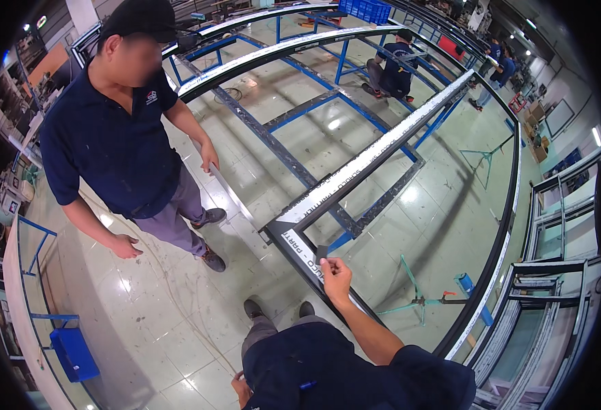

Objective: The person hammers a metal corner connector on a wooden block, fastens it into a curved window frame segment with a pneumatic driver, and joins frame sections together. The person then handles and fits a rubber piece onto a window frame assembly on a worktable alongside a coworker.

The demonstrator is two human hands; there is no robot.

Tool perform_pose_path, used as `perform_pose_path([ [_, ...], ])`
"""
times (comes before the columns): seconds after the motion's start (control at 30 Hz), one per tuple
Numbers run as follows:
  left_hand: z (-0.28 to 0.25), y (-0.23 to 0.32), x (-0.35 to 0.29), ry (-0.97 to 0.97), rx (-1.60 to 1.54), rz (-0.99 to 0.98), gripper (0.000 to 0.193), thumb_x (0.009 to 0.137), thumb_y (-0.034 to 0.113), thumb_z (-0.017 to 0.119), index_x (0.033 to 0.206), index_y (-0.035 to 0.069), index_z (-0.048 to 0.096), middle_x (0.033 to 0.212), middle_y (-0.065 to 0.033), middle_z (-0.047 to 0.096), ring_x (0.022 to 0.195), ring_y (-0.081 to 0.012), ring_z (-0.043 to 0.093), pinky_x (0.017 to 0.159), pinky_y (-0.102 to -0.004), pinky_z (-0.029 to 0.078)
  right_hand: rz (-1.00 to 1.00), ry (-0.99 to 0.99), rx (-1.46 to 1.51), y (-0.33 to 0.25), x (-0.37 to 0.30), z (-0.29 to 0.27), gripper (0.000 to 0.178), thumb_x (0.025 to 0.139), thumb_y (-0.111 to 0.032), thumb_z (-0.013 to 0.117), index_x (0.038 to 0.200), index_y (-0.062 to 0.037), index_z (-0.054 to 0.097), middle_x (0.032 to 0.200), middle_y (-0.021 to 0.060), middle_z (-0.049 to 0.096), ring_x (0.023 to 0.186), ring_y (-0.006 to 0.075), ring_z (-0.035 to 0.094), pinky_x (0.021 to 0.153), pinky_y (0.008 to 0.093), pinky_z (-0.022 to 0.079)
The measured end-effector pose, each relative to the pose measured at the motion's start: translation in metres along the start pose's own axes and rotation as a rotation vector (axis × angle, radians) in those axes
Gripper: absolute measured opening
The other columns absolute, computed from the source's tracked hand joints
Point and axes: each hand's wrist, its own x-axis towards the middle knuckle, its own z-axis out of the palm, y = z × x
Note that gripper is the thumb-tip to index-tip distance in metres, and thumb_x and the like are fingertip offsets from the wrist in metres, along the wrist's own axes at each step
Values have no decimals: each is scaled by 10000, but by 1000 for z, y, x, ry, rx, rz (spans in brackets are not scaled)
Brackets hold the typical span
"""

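Observation:
My right hand (pixel 337 279) reaches over the near corner of a large frame and pinches a small dark flat piece (pixel 322 253) between thumb and fingers. The piece is at the inner edge of the frame's short side (pixel 299 251), which has white printed protective film and dark edges. My left hand (pixel 242 389) hangs low beside my body, partly cut off by the lower edge; how its fingers are set is unclear. Across the corner a co-worker in a dark shirt (pixel 113 137) stands holding a long thin metal strip (pixel 235 198) that slants down toward the frame corner.
Blue and dark metal stands (pixel 300 113) support the frame. A green tripod stand (pixel 420 302) is on the tiled floor at right. Stacked window frames (pixel 539 321) lean at far right. A blue bin (pixel 75 354) hangs at lower left. Another person (pixel 396 68) crouches farther back. A cable (pixel 171 294) crosses the floor.

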Motion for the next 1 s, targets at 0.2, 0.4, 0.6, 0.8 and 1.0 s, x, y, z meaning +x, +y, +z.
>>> perform_pose_path([
  [0.2, -59, 18, 74, -216, -181, -70, 433, 928, -11, 706, 1356, -70, 677, 1150, -195, 784, 928, -295, 770, 783, -411, 637, -43, 285, -98, 18, -6, 27, 232, 1060, -219, 729, 1025, 8, 695, 799, 27, 692, 653, 59, 586, 586, 256, 466],
  [0.4, -121, 75, 193, -129, -379, -250, 433, 1008, 93, 618, 1425, -22, 613, 1168, -194, 761, 918, -347, 783, 766, -454, 650, -135, 433, -246, 7, -18, 46, 293, 1051, -289, 722, 1009, 0, 699, 738, 63, 707, 652, 131, 631, 630, 326, 507],
  [0.6, -158, 119, 262, -159, -354, -165, 432, 985, 73, 640, 1403, -34, 615, 1152, -198, 762, 888, -319, 787, 760, -418, 645, -190, 426, -259, 4, -26, 55, 296, 1068, -264, 706, 1018, 27, 684, 772, 67, 698, 681, 120, 617, 656, 313, 506],
  [0.8, -167, 95, 280, -226, -310, -259, 443, 971, 105, 661, 1391, -31, 632, 1143, -192, 773, 869, -317, 786, 731, -394, 634, -176, 491, -266, 4, -32, 65, 291, 1069, -256, 705, 1024, 30, 677, 809, 100, 727, 728, 148, 662, 692, 321, 526],
  [1.0, -175, 40, 269, -268, -311, -330, 429, 1000, 116, 638, 1403, -30, 631, 1205, -212, 762, 921, -348, 794, 743, -420, 646, -188, 537, -402, 10, -40, 70, 276, 1082, -242, 677, 1021, 25, 651, 859, 138, 776, 799, 188, 746, 773, 349, 560],
])
